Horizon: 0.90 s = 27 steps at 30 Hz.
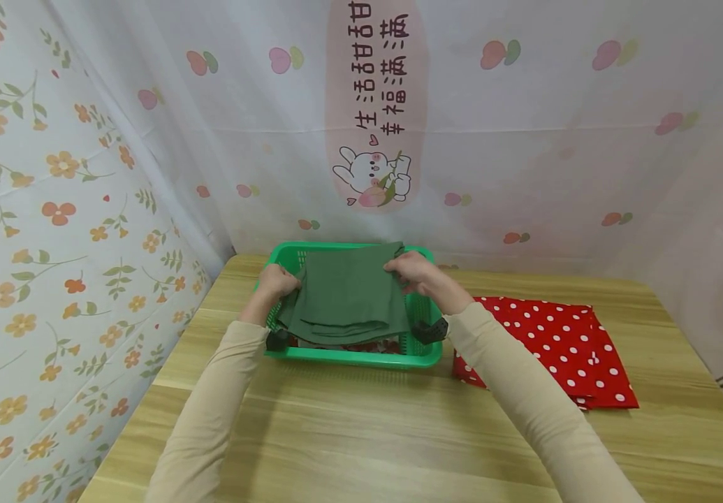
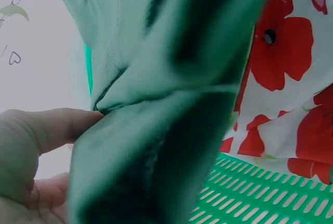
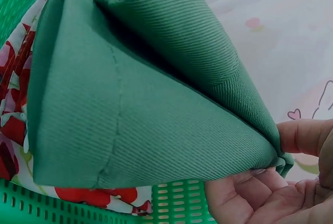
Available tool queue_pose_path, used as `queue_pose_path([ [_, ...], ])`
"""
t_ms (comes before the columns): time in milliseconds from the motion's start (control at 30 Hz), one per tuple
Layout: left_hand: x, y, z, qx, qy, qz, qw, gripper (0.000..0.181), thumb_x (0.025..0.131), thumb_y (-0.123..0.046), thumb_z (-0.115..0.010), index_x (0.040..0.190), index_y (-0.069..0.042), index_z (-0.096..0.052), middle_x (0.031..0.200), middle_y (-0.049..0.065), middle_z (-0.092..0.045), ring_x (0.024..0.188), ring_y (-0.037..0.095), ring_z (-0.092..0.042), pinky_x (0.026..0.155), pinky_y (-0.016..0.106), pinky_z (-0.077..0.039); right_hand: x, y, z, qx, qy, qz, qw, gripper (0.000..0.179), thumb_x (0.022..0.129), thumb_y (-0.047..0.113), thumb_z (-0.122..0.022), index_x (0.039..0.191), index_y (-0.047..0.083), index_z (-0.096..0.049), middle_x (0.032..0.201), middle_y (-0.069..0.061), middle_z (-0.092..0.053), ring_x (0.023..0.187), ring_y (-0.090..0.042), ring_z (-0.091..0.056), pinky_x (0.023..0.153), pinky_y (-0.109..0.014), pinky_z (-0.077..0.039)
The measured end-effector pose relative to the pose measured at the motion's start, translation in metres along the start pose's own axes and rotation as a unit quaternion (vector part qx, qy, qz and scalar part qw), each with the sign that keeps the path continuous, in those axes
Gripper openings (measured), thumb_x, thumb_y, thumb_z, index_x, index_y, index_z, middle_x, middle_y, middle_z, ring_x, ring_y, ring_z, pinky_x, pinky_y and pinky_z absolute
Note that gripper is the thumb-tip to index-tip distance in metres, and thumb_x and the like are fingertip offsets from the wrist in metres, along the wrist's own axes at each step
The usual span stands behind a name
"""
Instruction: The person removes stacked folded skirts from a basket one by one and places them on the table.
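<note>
A folded dark green cloth (image 1: 348, 286) spans the green plastic basket (image 1: 348, 359), held at both sides. My left hand (image 1: 277, 282) pinches its left edge; in the left wrist view the thumb presses on a fold of the green cloth (image 2: 130, 130). On the other side my right hand (image 1: 420, 271) grips the back right corner, and the right wrist view shows that corner of the green cloth (image 3: 156, 104) between thumb and fingers. Under it in the basket lies a white cloth with red flowers (image 2: 283, 41), mostly hidden in the head view.
A red cloth with white dots (image 1: 550, 349) lies folded on the wooden table (image 1: 348, 433), right of the basket and partly behind my right forearm. Printed curtains (image 1: 524, 140) hang behind the table and along its left side.
</note>
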<state>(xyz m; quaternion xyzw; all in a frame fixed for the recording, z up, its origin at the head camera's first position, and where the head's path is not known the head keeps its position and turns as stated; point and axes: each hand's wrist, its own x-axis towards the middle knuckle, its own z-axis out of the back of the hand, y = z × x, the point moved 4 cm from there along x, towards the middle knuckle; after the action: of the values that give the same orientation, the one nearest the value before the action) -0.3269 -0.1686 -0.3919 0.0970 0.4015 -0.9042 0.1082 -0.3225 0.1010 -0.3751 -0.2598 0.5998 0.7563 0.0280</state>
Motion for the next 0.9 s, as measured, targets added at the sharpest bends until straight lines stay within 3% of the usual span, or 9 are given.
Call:
queue_pose_path([
  [100, -0.001, 0.001, 0.001, -0.002, -0.008, -0.002, 1.0, 0.044, 0.084, -0.005, -0.059, 0.049, -0.013, -0.035, 0.048, -0.003, -0.028, 0.05, 0.015, -0.036, 0.056, 0.031, -0.04, 0.001, -0.002, 0.0, 0.009, 0.0, -0.003, 1.0, 0.052, 0.098, 0.012, -0.044, 0.142, -0.008, -0.023, 0.132, -0.026, -0.043, 0.119, -0.037, -0.049, 0.098, -0.047, -0.041],
  [167, -0.001, 0.001, 0.003, -0.004, -0.015, -0.008, 0.9999, 0.044, 0.084, -0.005, -0.06, 0.049, -0.013, -0.035, 0.049, -0.002, -0.029, 0.049, 0.014, -0.034, 0.055, 0.03, -0.039, 0.002, -0.002, 0.001, 0.015, -0.003, -0.002, 0.9999, 0.048, 0.098, 0.012, -0.045, 0.138, -0.007, -0.028, 0.122, -0.022, -0.048, 0.11, -0.033, -0.054, 0.096, -0.046, -0.043],
  [233, -0.002, 0.0, 0.006, -0.018, -0.016, -0.015, 0.9996, 0.043, 0.085, -0.005, -0.059, 0.05, -0.013, -0.035, 0.051, -0.002, -0.029, 0.049, 0.013, -0.031, 0.054, 0.03, -0.037, 0.003, -0.002, 0.002, 0.024, -0.009, -0.001, 0.9997, 0.033, 0.097, 0.012, -0.046, 0.125, -0.005, -0.041, 0.102, -0.015, -0.053, 0.093, -0.025, -0.058, 0.089, -0.042, -0.047],
  [300, -0.004, -0.001, 0.008, -0.046, -0.006, -0.02, 0.9987, 0.041, 0.087, -0.005, -0.058, 0.053, -0.013, -0.035, 0.053, -0.002, -0.027, 0.049, 0.013, -0.027, 0.053, 0.03, -0.035, 0.002, -0.001, 0.003, 0.029, -0.017, 0.002, 0.9994, 0.012, 0.097, 0.012, -0.047, 0.1, 0.001, -0.047, 0.077, -0.005, -0.047, 0.07, -0.016, -0.052, 0.076, -0.035, -0.047],
  [400, -0.008, -0.001, 0.012, -0.085, 0.015, -0.023, 0.996, 0.038, 0.088, -0.006, -0.057, 0.057, -0.012, -0.036, 0.057, -0.002, -0.028, 0.051, 0.012, -0.027, 0.053, 0.028, -0.034, -0.001, 0.0, 0.004, 0.03, -0.019, 0.01, 0.9993, 0.022, 0.096, 0.012, -0.048, 0.078, 0.009, -0.036, 0.059, 0.001, -0.031, 0.054, -0.012, -0.035, 0.064, -0.03, -0.036],
  [467, -0.013, -0.001, 0.015, -0.096, 0.027, -0.023, 0.9947, 0.031, 0.089, -0.009, -0.056, 0.062, -0.009, -0.041, 0.062, 0.0, -0.035, 0.054, 0.013, -0.033, 0.054, 0.027, -0.036, -0.005, 0.001, 0.005, 0.03, -0.016, 0.014, 0.9993, 0.026, 0.096, 0.012, -0.047, 0.076, 0.011, -0.031, 0.057, 0.002, -0.025, 0.053, -0.012, -0.028, 0.062, -0.031, -0.031],
  [600, -0.023, 0.0, 0.023, -0.122, 0.043, -0.023, 0.9914, 0.012, 0.092, -0.013, -0.055, 0.084, -0.005, -0.052, 0.082, 0.001, -0.043, 0.063, 0.011, -0.04, 0.058, 0.025, -0.04, -0.011, 0.002, 0.005, 0.035, -0.009, 0.024, 0.9991, 0.021, 0.097, 0.012, -0.047, 0.08, 0.009, -0.035, 0.06, 0.002, -0.028, 0.054, -0.012, -0.029, 0.06, -0.029, -0.031],
  [800, -0.037, 0.003, 0.033, -0.183, 0.06, -0.033, 0.9808, 0.021, 0.093, -0.014, -0.056, 0.077, -0.008, -0.044, 0.053, -0.006, -0.031, 0.044, 0.005, -0.031, 0.049, 0.022, -0.035, -0.023, 0.002, 0.003, 0.045, -0.007, 0.041, 0.9982, 0.018, 0.097, 0.014, -0.048, 0.082, 0.008, -0.037, 0.064, 0.001, -0.031, 0.055, -0.012, -0.028, 0.057, -0.027, -0.029],
  [900, -0.045, 0.005, 0.037, -0.202, 0.065, -0.04, 0.9765, 0.015, 0.092, -0.014, -0.057, 0.08, -0.009, -0.049, 0.06, -0.007, -0.042, 0.05, 0.003, -0.043, 0.051, 0.021, -0.042, -0.03, 0.001, 0.001, 0.045, -0.005, 0.049, 0.9977, 0.019, 0.096, 0.014, -0.048, 0.082, 0.008, -0.039, 0.067, 0.0, -0.032, 0.057, -0.012, -0.029, 0.057, -0.027, -0.03],
])
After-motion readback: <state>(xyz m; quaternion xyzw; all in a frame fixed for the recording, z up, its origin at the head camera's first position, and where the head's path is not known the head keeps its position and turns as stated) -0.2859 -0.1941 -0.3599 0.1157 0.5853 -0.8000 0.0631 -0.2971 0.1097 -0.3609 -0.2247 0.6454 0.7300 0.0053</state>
